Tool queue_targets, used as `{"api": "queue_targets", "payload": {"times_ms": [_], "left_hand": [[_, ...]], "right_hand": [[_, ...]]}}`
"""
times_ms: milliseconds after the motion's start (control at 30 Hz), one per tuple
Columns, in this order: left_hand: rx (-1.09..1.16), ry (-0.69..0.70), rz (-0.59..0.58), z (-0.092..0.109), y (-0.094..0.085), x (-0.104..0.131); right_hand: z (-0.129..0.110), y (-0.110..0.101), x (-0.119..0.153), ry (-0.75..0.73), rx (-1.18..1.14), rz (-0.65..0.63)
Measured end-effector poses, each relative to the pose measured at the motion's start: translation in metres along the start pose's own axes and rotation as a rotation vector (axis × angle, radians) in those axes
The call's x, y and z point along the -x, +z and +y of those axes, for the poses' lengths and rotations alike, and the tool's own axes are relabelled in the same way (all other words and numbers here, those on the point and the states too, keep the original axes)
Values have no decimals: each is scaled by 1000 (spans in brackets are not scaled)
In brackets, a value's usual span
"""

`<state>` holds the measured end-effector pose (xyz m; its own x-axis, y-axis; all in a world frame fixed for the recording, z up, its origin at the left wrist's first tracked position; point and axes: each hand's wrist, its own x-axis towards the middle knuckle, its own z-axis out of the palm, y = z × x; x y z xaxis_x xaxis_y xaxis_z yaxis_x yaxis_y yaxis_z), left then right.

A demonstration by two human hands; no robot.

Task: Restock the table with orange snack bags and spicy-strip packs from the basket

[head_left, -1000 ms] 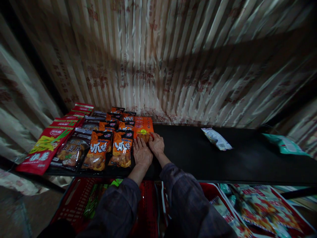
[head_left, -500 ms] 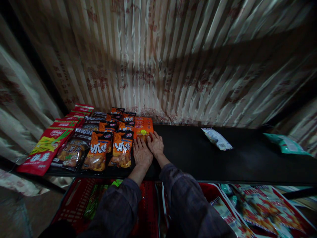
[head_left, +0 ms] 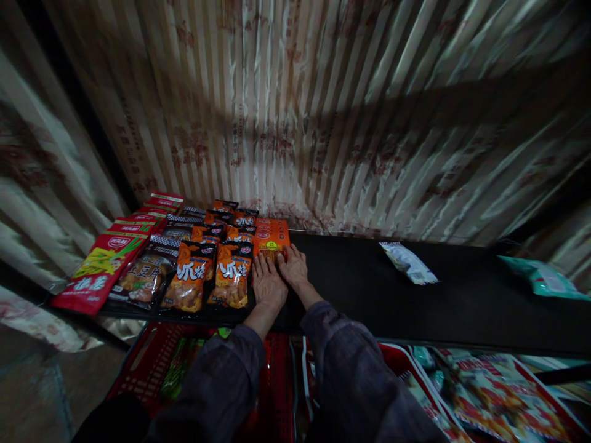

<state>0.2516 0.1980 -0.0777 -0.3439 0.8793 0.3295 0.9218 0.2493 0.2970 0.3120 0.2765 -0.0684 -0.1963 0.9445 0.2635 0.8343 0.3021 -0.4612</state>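
My left hand (head_left: 269, 284) lies with fingers stretched flat on the lower part of an orange snack packet (head_left: 271, 232). Beside it, my right hand (head_left: 294, 267) rests its fingers over the packet's lower right edge, its thumb close to my left fingers. Neither hand is wrapped round anything. More orange packets of the same kind overlap behind this one. Just left of my left hand stand orange-and-black snack bags (head_left: 231, 277) in two columns. The packet's lower end is hidden under my fingers.
On the black shelf (head_left: 351, 295), red chip bags (head_left: 99, 271) and dark snack bags (head_left: 143, 277) fill the far left. A white packet (head_left: 409, 263) and a green packet (head_left: 540, 277) lie rightward. Below are red baskets (head_left: 138, 363) of packets; a patterned curtain (head_left: 295, 123) hangs behind.
The view has shifted slightly, so the shelf's goods appear a little further right. Both hands stay on the orange packet, with little movement relative to it.
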Motion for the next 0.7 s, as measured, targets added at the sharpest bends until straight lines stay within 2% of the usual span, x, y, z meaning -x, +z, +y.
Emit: {"api": "queue_targets", "payload": {"times_ms": [233,333,433,500,567,633,700], "left_hand": [[61,56,22,-3,-8,0],[87,59,21,1,-20,1],[125,147,39,2,-39,12],[173,244,35,-5,-52,29],[244,329,31,-18,-63,57],[313,345,23,-38,-72,91],[345,346,-38,-62,-76,126]], "right_hand": [[-20,-21,25,-60,-40,89],[-28,-38,36,-49,-100,132],[-37,-53,54,-28,-214,136],[-45,-58,78,-35,-330,135],[-54,-57,113,-51,-468,135],[-62,-50,155,-62,-547,137],[-68,-36,197,-101,-594,101]]}}
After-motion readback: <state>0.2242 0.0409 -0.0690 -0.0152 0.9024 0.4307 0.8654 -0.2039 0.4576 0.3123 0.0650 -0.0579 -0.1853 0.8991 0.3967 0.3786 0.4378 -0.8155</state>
